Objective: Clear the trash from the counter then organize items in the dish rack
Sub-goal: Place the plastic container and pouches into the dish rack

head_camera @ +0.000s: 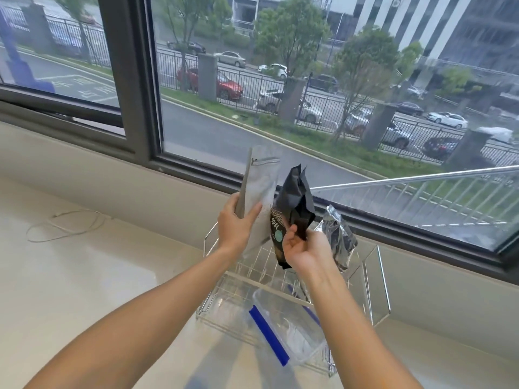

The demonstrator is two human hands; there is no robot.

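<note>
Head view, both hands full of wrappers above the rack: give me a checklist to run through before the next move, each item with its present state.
1. Left hand has a firm grip on the flat silver foil pouch: ok, thumb and fingers pinch its lower edge.
2. Right hand holds the crumpled black snack wrapper: ok.
3. Crinkled silver wrapper secured by the right hand: cannot tell, the contact is hidden behind the hand.
4. Wrappers lifted clear of the wire dish rack: ok for the pouch and black wrapper.
5. Trash bin in reach: cannot tell, none in view.
6. Clear plastic container with blue clips sorted in the rack: not ok, it lies tilted.
</note>
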